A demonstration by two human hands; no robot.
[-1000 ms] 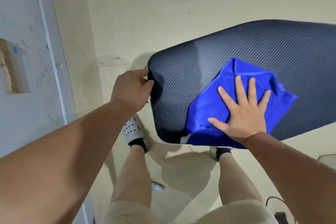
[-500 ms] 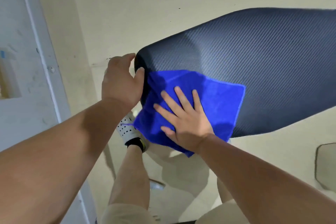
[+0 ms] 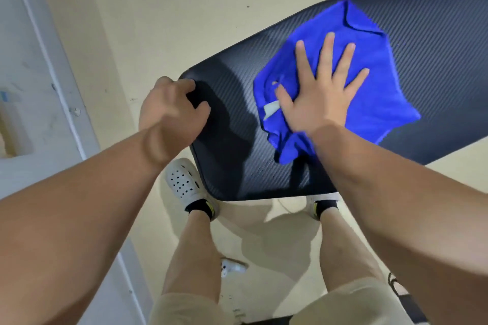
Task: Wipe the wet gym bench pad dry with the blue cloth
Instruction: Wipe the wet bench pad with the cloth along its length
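Observation:
The black, ribbed gym bench pad (image 3: pixel 435 42) runs from the centre to the right edge of the view. A crumpled blue cloth (image 3: pixel 375 92) with a small white tag lies on its near half. My right hand (image 3: pixel 320 90) presses flat on the cloth, fingers spread. My left hand (image 3: pixel 171 113) curls around the pad's left corner, thumb on top and fingers over the edge. No water is visible on the pad from here.
My legs and white perforated shoes (image 3: pixel 184 185) stand under the pad's near end on a beige floor (image 3: pixel 171 8). A pale wall with a white vertical strip (image 3: pixel 47 66) runs along the left. A small white object (image 3: pixel 232 268) lies on the floor between my legs.
My right hand has swept the cloth from the pad's left corner toward the right and farther along the pad. My left hand still holds the corner.

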